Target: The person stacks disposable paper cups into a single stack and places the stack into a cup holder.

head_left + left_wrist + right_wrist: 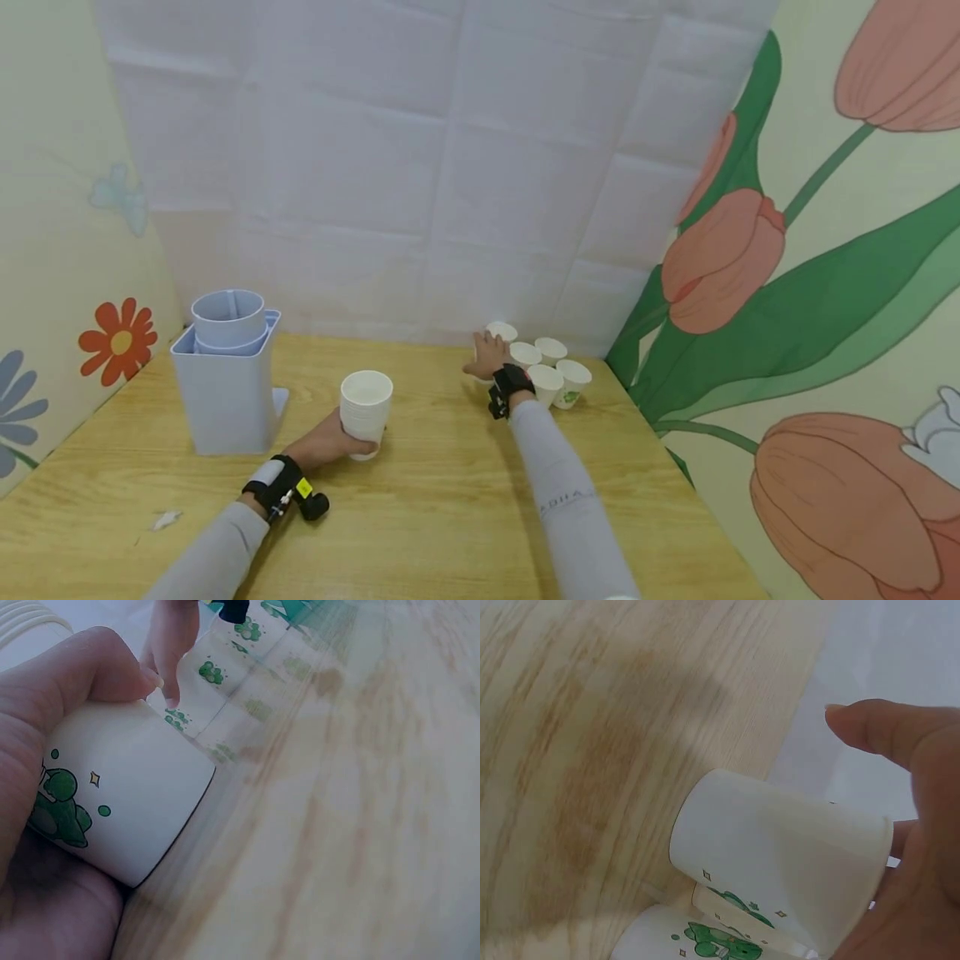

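My left hand (330,440) grips a stack of white paper cups (366,396) left of the table's middle. In the left wrist view, thumb and palm close around the lowest cup (142,787), printed with a green cartoon figure. At the back right, my right hand (489,356) is at the left side of several separate paper cups (572,385). The right wrist view shows its thumb extended, apart from the nearest cup (780,847); its other fingers pass behind that cup's rim and are partly hidden.
On the left of the wooden table (435,517) stands a pale blue square container (228,400) with a round cup-shaped piece (228,321) in its top. A small white scrap (167,520) lies near the front left. A white sheet (360,167) hangs behind.
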